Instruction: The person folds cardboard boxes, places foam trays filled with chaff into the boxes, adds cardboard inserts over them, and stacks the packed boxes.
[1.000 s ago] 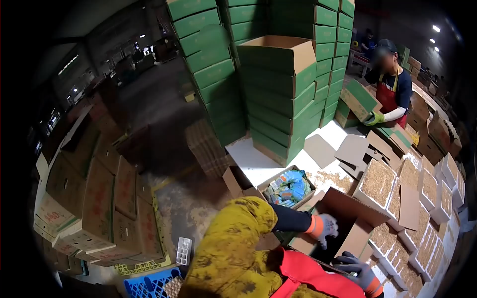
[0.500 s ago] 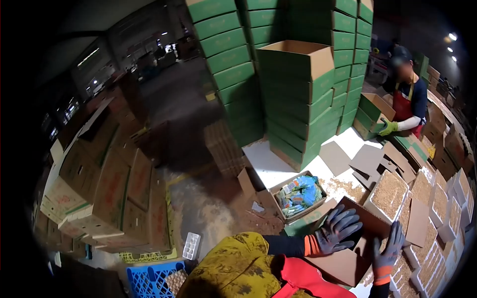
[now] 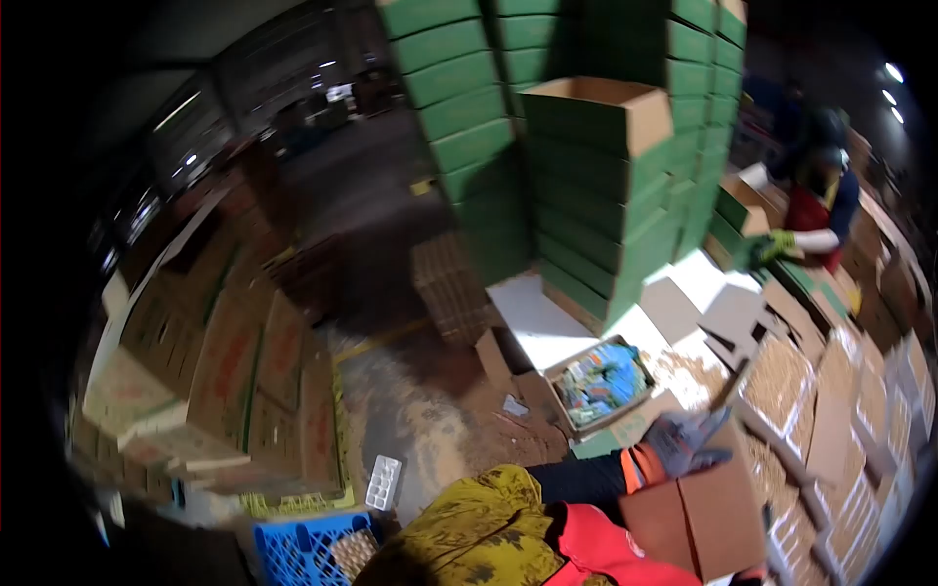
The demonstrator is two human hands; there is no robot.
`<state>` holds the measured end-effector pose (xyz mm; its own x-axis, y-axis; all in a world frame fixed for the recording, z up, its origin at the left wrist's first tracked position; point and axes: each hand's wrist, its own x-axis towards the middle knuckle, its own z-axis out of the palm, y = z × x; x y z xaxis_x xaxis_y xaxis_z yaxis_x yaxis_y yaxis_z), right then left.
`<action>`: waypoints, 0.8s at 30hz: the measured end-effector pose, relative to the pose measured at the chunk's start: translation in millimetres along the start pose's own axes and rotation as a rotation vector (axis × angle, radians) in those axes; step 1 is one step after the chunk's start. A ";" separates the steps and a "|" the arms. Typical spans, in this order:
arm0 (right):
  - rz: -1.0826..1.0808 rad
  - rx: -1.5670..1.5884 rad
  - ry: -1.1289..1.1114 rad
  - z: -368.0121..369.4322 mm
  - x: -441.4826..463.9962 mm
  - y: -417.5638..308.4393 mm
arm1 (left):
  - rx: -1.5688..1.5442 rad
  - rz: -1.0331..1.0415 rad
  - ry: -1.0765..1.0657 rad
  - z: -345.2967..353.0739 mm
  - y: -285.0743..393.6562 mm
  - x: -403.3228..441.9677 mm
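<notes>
My left hand (image 3: 684,444), in a grey work glove with an orange cuff, is at the far edge of a brown cardboard box (image 3: 699,523). Its fingers stretch out to the right with the thumb apart, blurred by motion. Whether the palm presses on the box is hard to see. The box is tilted close to my red apron, with a seam down its plain brown side. I cannot see my right hand. Beyond my left hand stands an open carton (image 3: 601,386) of blue and green packets.
Stacked green boxes (image 3: 586,205) rise at the back of the white table. White trays of brown granular material (image 3: 777,381) fill the right. A co-worker (image 3: 826,195) in yellow-green gloves handles a green box. At left are stacked cartons (image 3: 220,371) and a blue crate (image 3: 303,552).
The box has turned and come nearer my body, showing its outer side instead of its open inside. My right hand has gone from view. My left hand has moved slightly to the right.
</notes>
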<state>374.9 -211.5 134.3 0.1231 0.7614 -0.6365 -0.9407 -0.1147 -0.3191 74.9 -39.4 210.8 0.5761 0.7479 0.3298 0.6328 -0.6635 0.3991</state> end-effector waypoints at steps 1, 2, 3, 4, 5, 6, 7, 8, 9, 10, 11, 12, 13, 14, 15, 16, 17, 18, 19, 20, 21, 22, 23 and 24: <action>-0.001 0.200 -0.111 9.9 -19.0 -4.1 | -0.549 -0.042 0.095 16.1 -6.7 7.5; -0.195 -0.416 -0.405 49.0 -47.7 -3.4 | -1.097 -0.031 0.214 32.3 -14.5 16.2; -0.270 -0.482 -0.405 81.6 -74.9 0.7 | -1.292 -0.058 0.313 47.4 -33.3 25.8; -0.408 -0.763 -0.351 79.3 -81.1 -6.1 | -1.481 -0.068 0.424 65.0 -52.8 36.1; -0.540 -1.044 -0.266 76.8 -87.2 -14.0 | -1.228 -0.142 0.319 66.5 -65.0 34.9; -0.831 -1.395 -0.349 80.3 -94.8 -1.6 | -0.654 -0.123 0.150 64.7 -67.3 24.6; -1.078 -1.780 -0.423 78.8 -91.2 15.1 | -0.346 -0.047 0.050 68.2 -67.6 18.1; -1.046 -1.944 -0.423 65.0 -85.5 37.3 | -0.244 0.012 -0.009 65.6 -69.0 10.6; -0.966 -2.136 -0.467 31.5 -68.8 63.5 | -0.228 0.055 -0.058 62.7 -71.1 6.5; -1.019 -2.127 -0.441 15.0 -61.9 87.1 | -0.254 0.078 -0.109 58.9 -75.8 5.5; -1.086 -2.068 -0.418 12.4 -63.9 93.7 | -0.306 0.078 -0.178 54.4 -79.0 9.9; -1.116 -1.967 -0.338 10.8 -66.3 98.8 | -0.357 0.062 -0.249 50.5 -80.3 18.2; -1.110 -1.876 -0.312 1.1 -65.5 106.4 | -0.380 0.038 -0.340 48.8 -79.8 28.4; -1.084 -1.853 -0.300 1.6 -79.5 104.9 | -0.365 0.018 -0.419 45.7 -73.7 34.5; -0.983 -1.843 -0.275 5.0 -91.0 102.4 | -0.340 0.011 -0.467 45.6 -65.0 39.7; -1.068 -1.678 -0.141 -12.1 -102.3 99.3 | -0.319 0.029 -0.416 42.0 -38.4 36.5; -1.149 -1.516 -0.035 -23.7 -105.2 91.6 | -0.354 0.118 -0.384 57.8 -53.6 38.9; -1.165 -1.360 0.330 -53.2 -105.5 80.1 | -0.384 0.198 -0.331 78.4 -86.6 38.4; -1.158 -1.179 0.661 -97.7 -98.0 67.2 | -0.404 0.268 -0.268 88.5 -102.6 38.3; -1.018 -0.894 1.038 -163.9 -82.6 55.1 | -0.340 0.038 -0.341 66.1 -62.2 36.6; -1.310 -0.246 0.871 -212.3 -89.7 28.8 | -0.179 0.208 -0.263 68.5 -67.0 34.4; -1.639 0.353 0.625 -258.9 -97.5 2.0 | -0.014 0.376 -0.187 73.3 -81.8 32.0; -1.659 0.442 0.838 -306.9 -117.8 -32.8 | 0.160 0.525 -0.105 79.0 -95.3 28.6; -1.537 0.243 1.140 -342.6 -140.1 -53.9 | -0.071 0.312 -0.193 100.7 -111.3 29.5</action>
<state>516.6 -530.6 0.1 0.7846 -0.6163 -0.0683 0.1543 0.3007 -0.9412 73.6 54.4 90.0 0.8270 0.4874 0.2802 0.3776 -0.8508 0.3654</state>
